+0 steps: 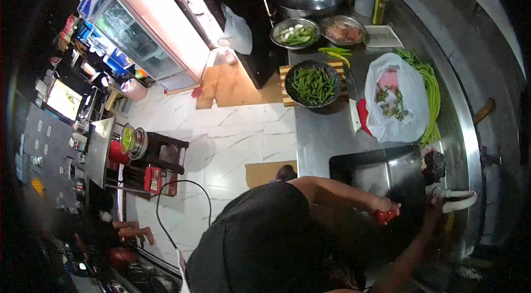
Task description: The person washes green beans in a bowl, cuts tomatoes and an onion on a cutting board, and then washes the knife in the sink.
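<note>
Over the dark sink basin (pixel 371 167), my left hand (pixel 390 206) is closed around a red tomato (pixel 381 216); part of it shows between the fingers. My right hand (pixel 437 203) reaches to the pale curved faucet (pixel 462 202) at the sink's far side and grips its base, though the fingers are dim. Close to the faucet sits a dark scrubber (pixel 435 163). Beside the sink, a white plastic bag (pixel 381 121) lies open with leafy scraps and something pink inside.
A black bowl of cut green beans (pixel 313 84) stands on a slatted wooden board (pixel 287 96). Long green stalks (pixel 431 94) lie behind the bag. Metal bowls, including a large basin (pixel 310 1), line the counter's end. A fridge (pixel 149 27) stands across the tiled floor.
</note>
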The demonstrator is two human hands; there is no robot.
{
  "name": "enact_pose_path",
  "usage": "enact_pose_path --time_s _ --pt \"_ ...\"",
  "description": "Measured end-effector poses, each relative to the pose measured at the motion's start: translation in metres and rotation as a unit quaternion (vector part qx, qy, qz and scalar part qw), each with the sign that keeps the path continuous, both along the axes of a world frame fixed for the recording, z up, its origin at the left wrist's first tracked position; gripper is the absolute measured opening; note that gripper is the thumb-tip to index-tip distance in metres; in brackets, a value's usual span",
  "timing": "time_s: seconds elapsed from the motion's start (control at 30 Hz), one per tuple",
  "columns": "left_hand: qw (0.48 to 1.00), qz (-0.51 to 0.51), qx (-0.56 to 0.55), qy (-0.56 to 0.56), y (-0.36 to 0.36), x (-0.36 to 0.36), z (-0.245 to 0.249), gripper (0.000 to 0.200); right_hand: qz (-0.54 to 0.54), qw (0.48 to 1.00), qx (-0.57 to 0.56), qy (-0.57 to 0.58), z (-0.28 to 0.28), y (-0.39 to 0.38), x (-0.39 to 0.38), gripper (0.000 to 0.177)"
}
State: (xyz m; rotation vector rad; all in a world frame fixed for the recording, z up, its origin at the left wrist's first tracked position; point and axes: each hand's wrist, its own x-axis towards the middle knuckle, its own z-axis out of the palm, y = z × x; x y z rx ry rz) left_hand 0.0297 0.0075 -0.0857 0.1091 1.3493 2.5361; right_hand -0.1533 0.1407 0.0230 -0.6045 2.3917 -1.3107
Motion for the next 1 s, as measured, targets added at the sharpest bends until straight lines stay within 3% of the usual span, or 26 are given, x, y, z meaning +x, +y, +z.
enact_pose_path --time_s 0.03,0.17,0.2,0.23,0.27,0.3,0.33,0.37,0.4,0.5,0.6,0.63,0.77,0.83,0.9,0.97,1.0 --pt "0.966 -0.007 0.109 -0.232 0.002 -0.004 0.013 0.014 0.004 1.000 0.001 0.002 0.003 -0.002 -0.001 0.037" --pt "0.969 -0.055 0.051 -0.234 0.008 -0.016 0.031 0.017 0.005 1.000 -0.015 0.010 0.003 -0.010 0.002 0.037" --pt "0.964 -0.048 -0.237 0.107 0.007 -0.022 0.027 0.019 -0.005 1.000 -0.023 0.010 0.002 -0.010 0.003 0.037" --pt "0.767 -0.028 -0.477 0.428 0.007 -0.027 0.025 0.022 -0.015 0.999 -0.033 0.011 0.001 -0.011 0.002 0.037" --pt "0.767 -0.027 -0.474 0.430 0.011 -0.034 0.022 0.022 -0.025 0.999 -0.046 0.008 -0.001 -0.010 0.003 0.037" --pt "0.879 -0.013 -0.378 0.291 0.022 -0.048 0.005 0.024 -0.037 0.997 -0.063 0.003 -0.006 -0.006 0.008 0.037" --pt "0.954 0.001 -0.264 0.140 0.037 -0.064 -0.014 0.028 -0.051 0.995 -0.083 -0.003 -0.010 -0.002 0.013 0.037" --pt "0.990 0.014 -0.138 -0.017 0.051 -0.079 -0.034 0.031 -0.061 0.992 -0.107 -0.013 -0.017 0.003 0.022 0.037" --pt "0.990 0.042 -0.074 -0.110 0.057 -0.081 -0.019 0.032 -0.063 0.989 -0.128 -0.030 -0.025 0.009 0.039 0.037" --pt "0.964 0.131 -0.106 -0.207 0.051 -0.074 0.024 0.037 -0.053 0.982 -0.172 -0.063 -0.047 0.024 0.091 0.037" --pt "0.917 0.201 -0.245 -0.243 0.041 -0.067 0.049 0.042 -0.023 0.982 -0.181 -0.053 -0.057 0.018 0.128 0.038" --pt "0.819 0.202 -0.531 -0.077 0.041 -0.069 0.044 0.040 -0.014 0.982 -0.182 -0.041 -0.059 0.012 0.133 0.038" --pt "0.764 0.164 -0.596 -0.183 0.015 -0.036 0.078 0.032 0.019 0.978 -0.206 0.023 -0.060 -0.019 0.139 0.038" --pt "0.727 0.271 -0.585 -0.235 0.010 -0.025 0.084 0.029 0.024 0.971 -0.238 0.010 -0.061 -0.036 0.137 0.039" --pt "0.799 0.414 -0.415 -0.132 -0.010 -0.012 0.051 0.026 -0.005 0.941 -0.304 -0.148 -0.060 -0.052 0.134 0.039" --pt "0.813 0.404 -0.374 -0.192 -0.016 -0.007 0.041 0.030 -0.067 0.851 -0.340 -0.394 -0.047 -0.067 0.130 0.034" --pt "0.797 0.394 -0.421 -0.179 -0.016 -0.003 0.044 0.029 -0.081 0.834 -0.317 -0.443 -0.046 -0.066 0.126 0.033"
